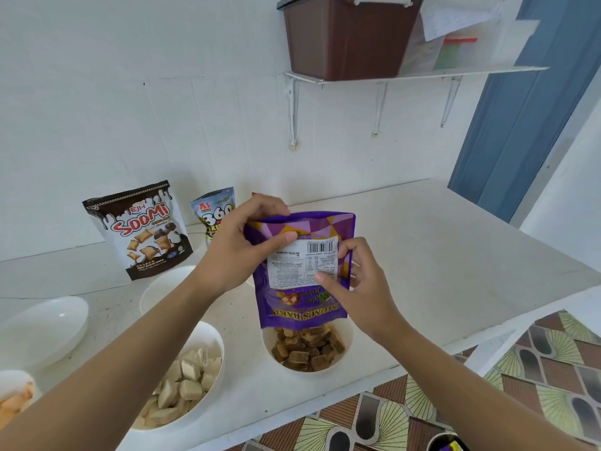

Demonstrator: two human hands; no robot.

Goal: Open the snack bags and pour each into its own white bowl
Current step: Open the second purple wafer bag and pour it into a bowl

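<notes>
Closest in, pale wafer chunks [185, 382] are piled in a round white bowl [211, 335]. Just beside it, a shiny purple snack bag [302, 307] is held upside down over a second white bowl [267, 348] of brown pieces [309, 349]. It's gripped up top by the left hand [234, 252] and pinched at the side by the right hand [361, 281].

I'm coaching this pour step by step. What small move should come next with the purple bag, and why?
Probably a gentle shake or squeeze. The left hand and right hand hold the purple bag upside down, its mouth right over the white bowl. Brown pieces crowd the opening, so some may be left inside.
</notes>
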